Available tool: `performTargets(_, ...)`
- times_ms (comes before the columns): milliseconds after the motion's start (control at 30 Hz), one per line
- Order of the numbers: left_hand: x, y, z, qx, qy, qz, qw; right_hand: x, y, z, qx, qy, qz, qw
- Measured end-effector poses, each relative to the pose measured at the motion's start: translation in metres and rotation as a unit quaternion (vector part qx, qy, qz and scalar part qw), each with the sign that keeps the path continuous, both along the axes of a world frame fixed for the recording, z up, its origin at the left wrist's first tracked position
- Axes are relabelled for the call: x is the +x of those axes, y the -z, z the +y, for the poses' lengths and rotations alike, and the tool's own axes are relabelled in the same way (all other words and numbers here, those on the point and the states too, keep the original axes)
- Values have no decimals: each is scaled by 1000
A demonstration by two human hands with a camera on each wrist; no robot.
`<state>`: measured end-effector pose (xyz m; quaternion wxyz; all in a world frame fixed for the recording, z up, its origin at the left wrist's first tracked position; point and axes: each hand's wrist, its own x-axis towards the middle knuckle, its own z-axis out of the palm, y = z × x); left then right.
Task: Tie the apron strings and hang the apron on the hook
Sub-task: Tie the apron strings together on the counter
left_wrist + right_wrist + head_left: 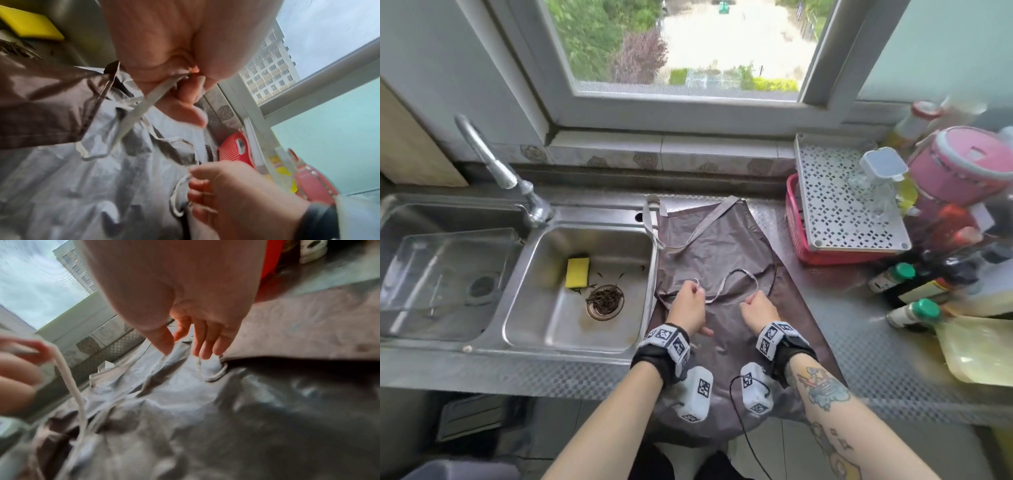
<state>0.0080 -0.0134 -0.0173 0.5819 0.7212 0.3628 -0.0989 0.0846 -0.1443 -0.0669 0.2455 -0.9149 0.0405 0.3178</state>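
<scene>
On tabletop (859, 346) w/ apron (722, 240): our left hand (686, 308) pinching string (736, 277), right hand (758, 310) pinching its other end.

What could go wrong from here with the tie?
1. The right hand only pinches its string at the fingertips, so the end may slip before a knot forms.
2. The strings lie in loose loops on the apron; the left hand pulling its string could snag one.
3. The apron's lower edge hangs off the counter, so a hard tug might drag it off.
</scene>
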Motion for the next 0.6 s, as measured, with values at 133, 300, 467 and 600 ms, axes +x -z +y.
performTargets(133,-3,-18,10,60,-11,-36,997,-16,-8,-18,-105,-90,30,990)
performTargets(300,-12,-30,30,49,9,-35,998,-31,-17,-21,-144,-182,50,971)
performTargets(467,-10,-49,23,21,23,-112,993,-26,-56,7,67,-160,2,985)
performTargets(600,3,-80,15,45,36,-194,979,-32,-102,21,153,-207,-29,966)
